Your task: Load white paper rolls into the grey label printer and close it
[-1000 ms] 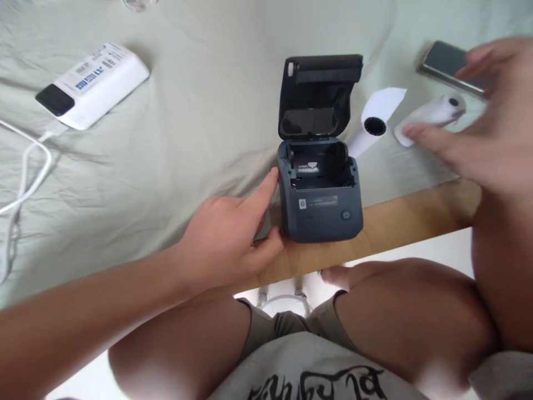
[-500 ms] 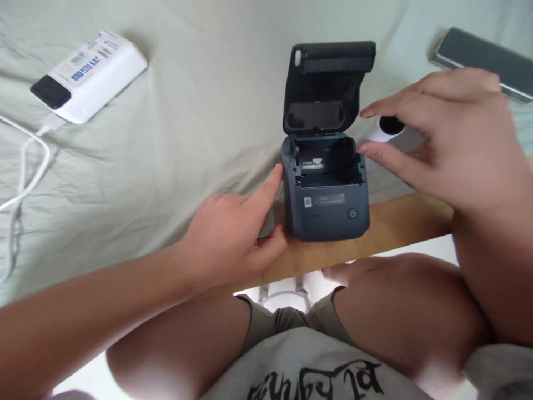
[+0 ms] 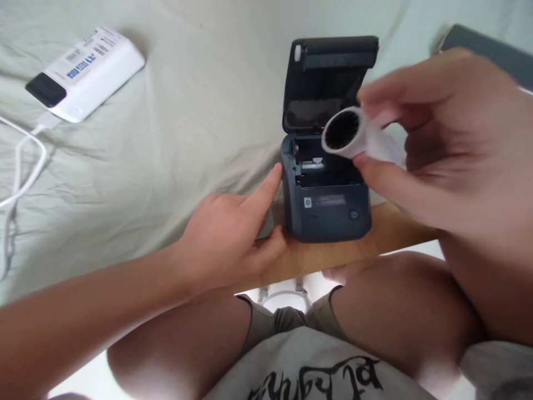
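Observation:
A dark blue label printer (image 3: pixel 328 214) stands with its black lid (image 3: pixel 322 114) raised and its inner bay uncovered. My left hand (image 3: pixel 233 236) lies at the printer's left side, index finger and thumb apart, both fingertips touching the casing. In my right hand (image 3: pixel 437 133), between thumb and fingers, is a white paper roll (image 3: pixel 385 143) with a dark hollow core. The roll's open end faces the camera over the right part of the bay, hiding some of it. Whether the roll touches the printer I cannot tell.
A white power bank (image 3: pixel 100 78) with a printed label lies at the upper left, a white cable (image 3: pixel 35 150) plugged into it. A dark flat case (image 3: pixel 487 53) is partly hidden behind my right hand. Pale cloth covers the table, and its wooden edge (image 3: pixel 400 225) shows in front.
My right hand has moved left and closer to the camera, bringing the paper roll from beside the printer to over its bay. The left hand and printer have stayed nearly still.

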Tool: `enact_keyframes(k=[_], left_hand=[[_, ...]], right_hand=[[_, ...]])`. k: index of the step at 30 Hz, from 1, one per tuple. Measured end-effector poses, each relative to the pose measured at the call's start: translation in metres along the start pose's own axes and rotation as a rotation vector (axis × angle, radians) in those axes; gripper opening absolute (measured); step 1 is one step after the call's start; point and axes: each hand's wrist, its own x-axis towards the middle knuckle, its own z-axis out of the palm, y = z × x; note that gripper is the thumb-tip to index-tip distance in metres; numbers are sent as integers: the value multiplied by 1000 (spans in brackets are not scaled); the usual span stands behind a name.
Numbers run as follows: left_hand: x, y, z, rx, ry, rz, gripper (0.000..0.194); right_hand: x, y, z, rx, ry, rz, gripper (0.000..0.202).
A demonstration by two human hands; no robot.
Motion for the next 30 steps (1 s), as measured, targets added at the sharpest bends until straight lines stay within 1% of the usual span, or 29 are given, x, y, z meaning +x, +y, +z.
enact_keyframes(k=[3, 6, 10, 12, 15, 17, 18, 20, 22, 23, 24, 26, 27, 28, 29, 30], left_hand=[[-1, -1, 1, 1, 0, -6, 87], [-1, -1, 1, 10, -16, -19, 90], [-3, -1, 4, 24, 22, -5, 88], [-3, 1, 4, 25, 32, -14, 91], [-1, 7, -2, -5, 12, -45, 96], [2, 12, -9, -34, -5, -32, 95], [4, 14, -13, -39, -14, -18, 93], [5, 15, -19, -45, -36, 42, 86], [6, 13, -20, -52, -52, 115, 82], [6, 11, -19, -58, -38, 154, 80], [5, 9, -17, -62, -13, 187, 79], [4, 4, -12, -55, 44, 234, 77], [4, 3, -10, -44, 51, 243, 77], [3, 2, -8, -31, 36, 245, 76], [3, 1, -7, -22, 11, 242, 75], [3, 1, -7, -19, -12, 242, 74]], right_hand=[[4, 5, 4, -68, -38, -72, 13], [7, 11, 5, -133, -77, -100, 11], [10, 12, 4, -160, -123, -69, 16], [9, 10, 2, -157, -110, -83, 14], [5, 8, -1, -74, -62, -159, 7], [2, 9, -4, -17, -101, -226, 8], [0, 10, -5, -2, -140, -257, 11], [-3, 12, -8, 16, -226, -317, 13], [-6, 13, -10, 31, -273, -337, 9], [-8, 13, -10, 24, -263, -314, 10], [-9, 12, -10, 4, -222, -275, 14], [-10, 11, -7, -55, -80, -151, 21], [-9, 12, -5, -75, -18, -79, 21], [-7, 13, -2, -70, 21, -17, 22], [-4, 16, 1, -39, 28, 28, 28], [-1, 19, 4, 4, 10, 58, 41]])
